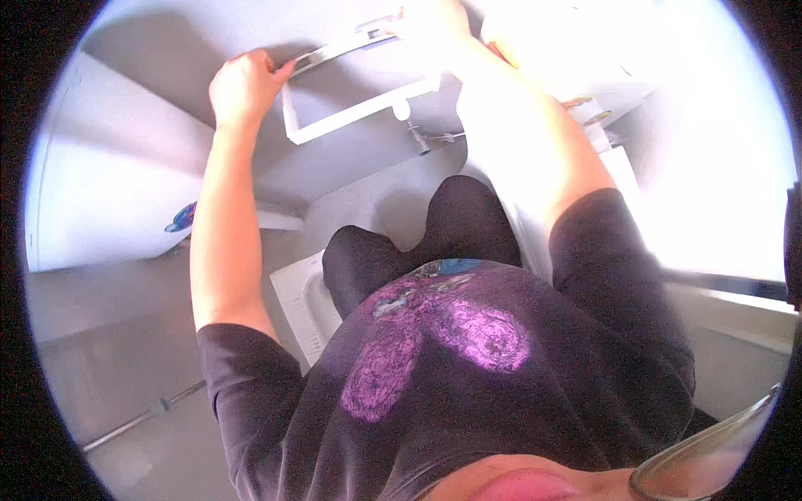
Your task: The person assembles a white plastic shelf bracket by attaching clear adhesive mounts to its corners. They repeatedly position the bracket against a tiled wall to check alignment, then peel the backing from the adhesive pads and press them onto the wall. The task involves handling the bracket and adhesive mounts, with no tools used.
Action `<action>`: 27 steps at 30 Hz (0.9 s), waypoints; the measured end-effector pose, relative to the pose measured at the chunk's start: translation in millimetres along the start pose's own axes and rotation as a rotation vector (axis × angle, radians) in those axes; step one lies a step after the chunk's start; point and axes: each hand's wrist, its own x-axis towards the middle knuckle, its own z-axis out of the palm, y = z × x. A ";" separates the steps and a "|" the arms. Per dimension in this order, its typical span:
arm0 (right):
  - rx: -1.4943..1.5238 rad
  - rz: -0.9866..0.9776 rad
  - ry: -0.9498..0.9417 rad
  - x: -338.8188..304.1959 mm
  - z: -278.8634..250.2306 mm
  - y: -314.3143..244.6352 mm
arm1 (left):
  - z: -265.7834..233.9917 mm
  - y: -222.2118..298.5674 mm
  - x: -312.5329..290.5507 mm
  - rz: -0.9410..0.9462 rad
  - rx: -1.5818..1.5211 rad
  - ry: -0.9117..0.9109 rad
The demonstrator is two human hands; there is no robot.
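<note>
Both my arms reach up toward a grey wall, where a white rectangular frame (366, 110) is tilted with its right end higher. My left hand (245, 87) is closed on the frame's upper left corner, thumb along the bar. At the upper bar's right end is my right hand (436, 27), its fingertips closed on the bar; glare washes out most of this hand. A narrow slot or fitting shows in the upper bar near those fingertips. Just under the lower bar are a small white rounded piece (402, 109) and a metal tap or valve (418, 139).
A white squat toilet (290, 288) lies on the floor by my legs. A white panel (109, 167) stands at left, with a small blue-and-red item (181, 217) near its lower edge. A pipe (159, 407) runs along the lower left. Strong light hides much at right.
</note>
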 end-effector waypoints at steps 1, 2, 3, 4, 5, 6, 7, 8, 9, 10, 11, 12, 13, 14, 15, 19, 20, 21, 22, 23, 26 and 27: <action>0.001 0.007 0.009 1.6 2.0 -0.4 | -0.3 1.0 2.9 0.000 -0.008 -0.013; 0.018 0.018 0.011 2.3 0.9 -0.1 | -0.5 0.4 5.7 0.000 -0.015 -0.025; 0.044 0.019 0.005 2.2 2.6 -1.0 | -1.0 0.9 4.5 -0.022 -0.023 -0.033; 0.070 0.020 0.000 2.6 4.4 -0.9 | -1.4 2.1 3.7 -0.032 -0.014 -0.050; 0.065 0.008 0.011 3.5 8.6 0.3 | -1.9 3.3 3.1 -0.043 -0.005 -0.067; 0.061 -0.006 0.025 3.6 13.9 0.0 | -2.8 2.3 2.3 -0.053 0.007 -0.081; 0.059 -0.019 0.037 2.3 12.5 -1.4 | -2.7 1.4 2.0 -0.075 0.012 -0.111; 0.067 -0.001 0.026 1.3 9.3 -1.4 | -1.7 1.4 4.0 -0.060 0.027 -0.090; 0.076 0.017 0.014 0.7 5.1 -2.0 | -0.9 1.4 6.2 -0.046 0.043 -0.069; 0.097 0.034 -0.011 -2.3 4.2 -6.8 | 0.3 -1.3 2.4 -0.038 0.068 -0.063; 0.093 0.035 -0.017 -1.7 4.2 -7.9 | -1.0 -1.3 1.9 -0.044 0.080 -0.076; 0.089 0.036 -0.026 0.2 4.7 -7.5 | -3.5 0.4 4.0 -0.051 0.091 -0.090; 0.085 0.037 -0.034 1.4 5.4 -6.7 | -4.2 1.9 5.8 -0.058 0.104 -0.105; 0.080 0.034 -0.028 2.6 6.1 -7.3 | -4.1 1.0 5.4 -0.050 0.108 -0.099; 0.076 0.032 -0.022 3.0 6.6 -6.9 | -3.0 -0.1 5.5 -0.042 0.112 -0.093; 0.097 0.033 -0.001 0.4 4.7 -8.7 | 5.1 -7.7 9.0 -0.023 0.086 -0.081; 0.086 0.038 0.002 0.6 3.1 -10.7 | 5.1 -8.8 9.9 -0.016 0.080 -0.089; 0.073 0.079 -0.066 2.6 -0.4 -13.0 | 5.7 -10.7 10.4 -0.002 0.084 -0.084; 0.078 0.069 -0.077 3.7 -1.1 -16.1 | 2.3 -13.1 8.8 -0.008 0.095 -0.090; 0.084 0.058 -0.088 4.9 -0.7 -18.6 | -1.3 -15.4 7.2 -0.015 0.106 -0.098; 0.097 0.058 -0.049 6.0 1.2 -17.9 | 6.3 -19.0 10.3 -0.034 0.138 -0.062; 0.101 0.061 -0.024 6.0 1.5 -16.4 | 10.6 -16.3 11.2 -0.049 0.120 -0.077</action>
